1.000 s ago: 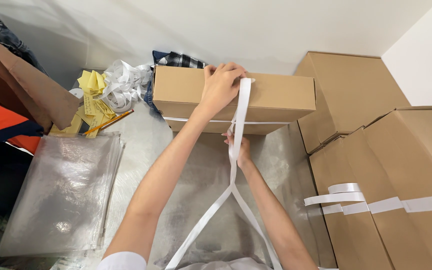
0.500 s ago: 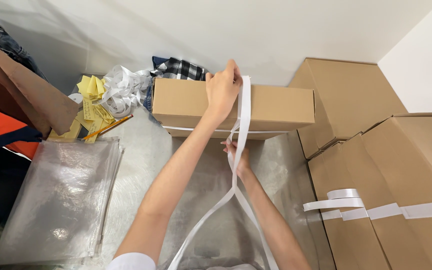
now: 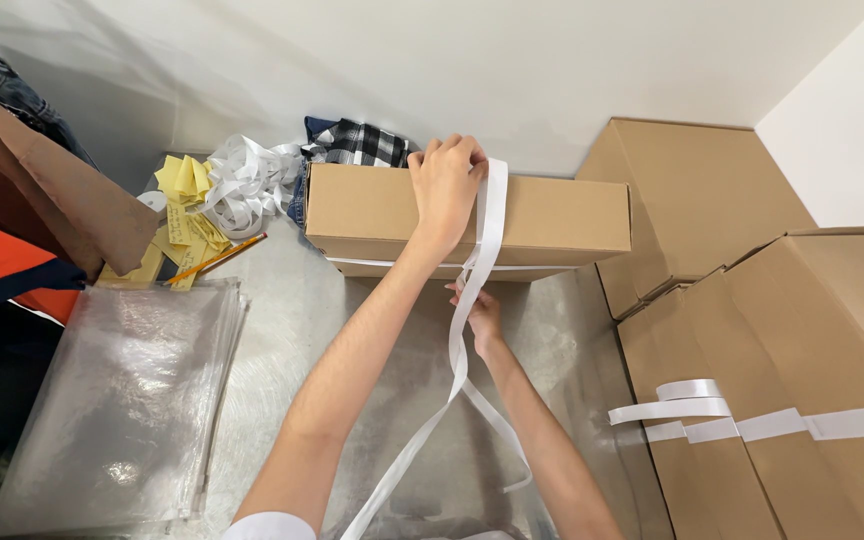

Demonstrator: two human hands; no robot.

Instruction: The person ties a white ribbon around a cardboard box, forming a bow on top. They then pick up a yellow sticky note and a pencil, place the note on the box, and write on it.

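The light is bright and even, coming from above; soft shadows lie on the white wall (image 3: 552, 70), the clear plastic sheets (image 3: 122, 400) show glare, all stays sharp

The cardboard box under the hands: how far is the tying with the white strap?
Done: one strap already runs along the front of the cardboard box. In hand: the left hand presses a second white strap on the top while the right hand holds it below the front edge. Left: no knot shows, and both ends hang loose.
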